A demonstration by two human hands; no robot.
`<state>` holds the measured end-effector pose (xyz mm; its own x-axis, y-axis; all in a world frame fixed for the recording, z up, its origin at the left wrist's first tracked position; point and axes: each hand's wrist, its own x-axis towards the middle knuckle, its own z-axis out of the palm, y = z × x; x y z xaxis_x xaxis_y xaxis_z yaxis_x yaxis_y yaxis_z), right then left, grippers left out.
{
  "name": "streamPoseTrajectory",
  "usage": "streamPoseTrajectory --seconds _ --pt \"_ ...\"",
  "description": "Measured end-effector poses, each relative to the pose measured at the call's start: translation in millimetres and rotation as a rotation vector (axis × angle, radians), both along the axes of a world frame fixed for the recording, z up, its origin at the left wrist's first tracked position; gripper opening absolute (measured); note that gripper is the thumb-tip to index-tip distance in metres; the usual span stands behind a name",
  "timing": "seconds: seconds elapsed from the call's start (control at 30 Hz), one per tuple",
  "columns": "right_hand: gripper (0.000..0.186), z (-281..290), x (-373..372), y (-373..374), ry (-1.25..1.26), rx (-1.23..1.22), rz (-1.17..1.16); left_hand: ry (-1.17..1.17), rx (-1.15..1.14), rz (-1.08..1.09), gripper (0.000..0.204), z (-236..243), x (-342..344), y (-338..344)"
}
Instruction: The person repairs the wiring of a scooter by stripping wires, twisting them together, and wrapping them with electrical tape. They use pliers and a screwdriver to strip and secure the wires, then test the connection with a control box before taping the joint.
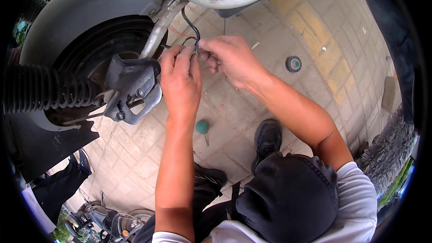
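Note:
My left hand (180, 74) and right hand (229, 58) meet on a black cable (192, 29) hanging from the silver frame of a two-wheeler. My fingers on both sides are pinched round its lower end, where thin wires show; the exact contact is partly hidden by the fingertips. Just left of my hands are a black metal bracket (132, 78) and the rear wheel (54, 40) with its grey tire. On the paving below lie a green ball-handled tool (202, 127) and, to the right, a roll of black tape (293, 64).
A black coil spring (54, 87) spans the left side. A person's dark-trousered leg (67, 184) is at lower left, near another two-wheeler (108, 220). A grey shaggy item (382, 153) and a small block (389, 94) sit at the right edge.

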<state>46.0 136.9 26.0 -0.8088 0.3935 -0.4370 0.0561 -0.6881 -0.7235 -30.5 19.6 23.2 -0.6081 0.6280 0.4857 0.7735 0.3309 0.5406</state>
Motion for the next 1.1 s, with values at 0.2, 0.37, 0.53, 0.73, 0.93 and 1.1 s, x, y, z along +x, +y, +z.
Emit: streamPoseTrajectory --seconds 0.2,0.37,0.53,0.73,0.93,1.1 --pt "0.018 -0.6 -3.5 2.9 -0.024 0.111 0.031 -0.043 -0.026 0.028 0.021 2.0 -1.1 1.5" --pt "0.02 -7.8 -2.3 3.9 -0.005 0.184 0.05 0.031 -0.023 0.017 0.017 4.8 -0.7 0.6" --pt "0.024 -6.7 -1.2 3.1 0.029 0.218 0.028 0.005 -0.012 0.015 0.015 6.8 0.8 1.9" --pt "0.022 -12.0 -2.9 3.6 0.039 0.188 0.043 -0.008 -0.035 -0.02 0.01 12.0 0.3 5.4" --pt "0.018 -18.2 -2.8 2.4 0.058 0.014 0.075 -0.017 -0.107 0.016 0.008 14.7 3.1 9.8" --pt "0.018 -21.5 -5.6 -9.0 0.059 0.068 0.015 0.03 -0.229 0.058 0.011 17.8 3.0 12.2"
